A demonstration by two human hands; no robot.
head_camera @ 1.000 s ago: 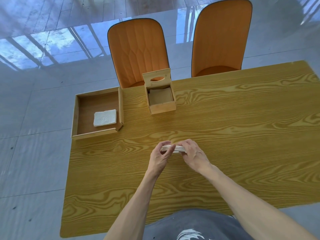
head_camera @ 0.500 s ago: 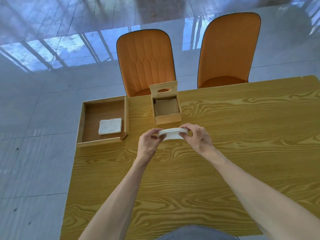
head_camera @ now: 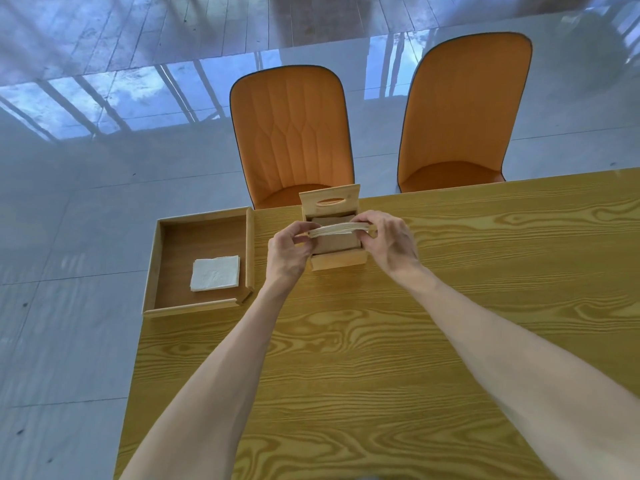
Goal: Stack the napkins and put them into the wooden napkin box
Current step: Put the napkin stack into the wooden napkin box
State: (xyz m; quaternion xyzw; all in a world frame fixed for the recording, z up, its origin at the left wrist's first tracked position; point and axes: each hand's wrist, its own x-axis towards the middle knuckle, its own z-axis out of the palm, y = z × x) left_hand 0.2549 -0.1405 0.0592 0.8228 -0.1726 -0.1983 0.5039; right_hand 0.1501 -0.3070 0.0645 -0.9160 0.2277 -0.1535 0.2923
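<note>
A thin stack of white napkins (head_camera: 336, 229) hangs level just above the open wooden napkin box (head_camera: 341, 261). My left hand (head_camera: 286, 255) pinches the stack's left end and my right hand (head_camera: 390, 244) pinches its right end. The box stands at the table's far edge with its lid (head_camera: 329, 199) tipped up behind it, an oval slot in the lid. The box's brown inside shows under the stack. To the left, a folded white napkin (head_camera: 215, 273) lies flat in a shallow wooden tray (head_camera: 194, 309).
The tray overhangs the far left corner of the yellow wood-grain table (head_camera: 381, 358). Two orange chairs (head_camera: 294, 133) (head_camera: 464, 109) stand behind the table's far edge. Grey glossy floor lies to the left of the table.
Both hands lifted the napkin stack off the table near me and carried it away from me, until it is held over the open box. The view has also shifted forward.
</note>
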